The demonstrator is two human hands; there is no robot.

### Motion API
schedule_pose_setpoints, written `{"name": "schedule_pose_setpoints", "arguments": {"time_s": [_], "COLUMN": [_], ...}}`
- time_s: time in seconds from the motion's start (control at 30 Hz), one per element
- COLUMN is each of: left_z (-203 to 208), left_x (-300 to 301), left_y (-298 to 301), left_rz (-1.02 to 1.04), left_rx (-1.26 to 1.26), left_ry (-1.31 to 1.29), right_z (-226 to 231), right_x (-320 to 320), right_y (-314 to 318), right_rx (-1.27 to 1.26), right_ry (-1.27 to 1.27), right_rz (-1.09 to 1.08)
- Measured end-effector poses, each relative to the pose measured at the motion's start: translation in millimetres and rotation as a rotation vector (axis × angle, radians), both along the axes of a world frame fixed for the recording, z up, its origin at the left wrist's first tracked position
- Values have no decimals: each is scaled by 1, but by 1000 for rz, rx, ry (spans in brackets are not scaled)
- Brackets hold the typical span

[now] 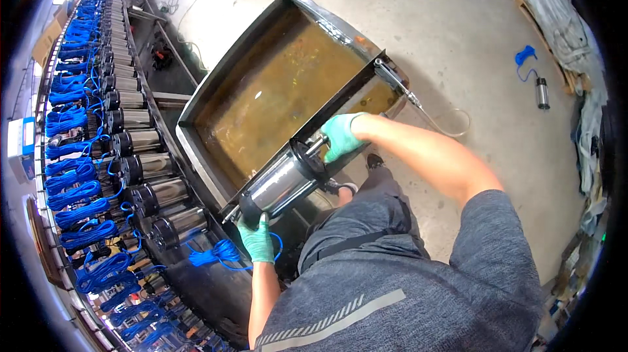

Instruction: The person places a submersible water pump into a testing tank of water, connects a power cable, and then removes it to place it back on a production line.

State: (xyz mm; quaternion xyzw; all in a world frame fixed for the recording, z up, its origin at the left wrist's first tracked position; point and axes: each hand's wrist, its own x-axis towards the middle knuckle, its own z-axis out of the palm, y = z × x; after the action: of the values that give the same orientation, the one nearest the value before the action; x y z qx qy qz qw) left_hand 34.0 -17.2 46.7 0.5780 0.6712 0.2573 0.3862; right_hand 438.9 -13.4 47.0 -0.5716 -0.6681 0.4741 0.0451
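Both gloved hands clamp a shiny steel pump cylinder (282, 181) — left hand (256, 239) cupping its black lower end, right hand (341, 135) gripping the top — tilted over the rusty-brown water tank (216, 81).

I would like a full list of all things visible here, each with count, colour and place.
Cylinder in hand: one, shiny steel with black ends, held over the tank's edge.
Tank: one, dark metal, holding brownish liquid, centre.
Hose nozzle: one, metal, on the tank's right rim.
Row of cylinders: many, steel, on the long bench at left.
Cable bundles: many, blue, beside that row.
Lone cylinder: one, steel with blue cable, on the floor, right.
Left hand: green glove, grips the cylinder's lower end.
Right hand: green glove, grips its upper end.
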Motion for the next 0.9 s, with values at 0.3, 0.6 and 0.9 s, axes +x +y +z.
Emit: {"name": "schedule_pose_setpoints", "arguments": {"time_s": [0.3, 0.6, 0.9], "left_z": [0, -5, 5], "left_x": [0, -6, 3], "left_y": [0, 1, -2], "left_rz": [-36, -27, -30], "left_rx": [16, 11, 10], "left_ry": [18, 32, 54], "right_z": [-24, -7, -15], "right_x": [1, -12, -4], "right_y": [-17, 0, -17], "right_rx": [-531, 140, -160], "right_ry": [852, -153, 570], "right_rz": [-556, 50, -611]}}
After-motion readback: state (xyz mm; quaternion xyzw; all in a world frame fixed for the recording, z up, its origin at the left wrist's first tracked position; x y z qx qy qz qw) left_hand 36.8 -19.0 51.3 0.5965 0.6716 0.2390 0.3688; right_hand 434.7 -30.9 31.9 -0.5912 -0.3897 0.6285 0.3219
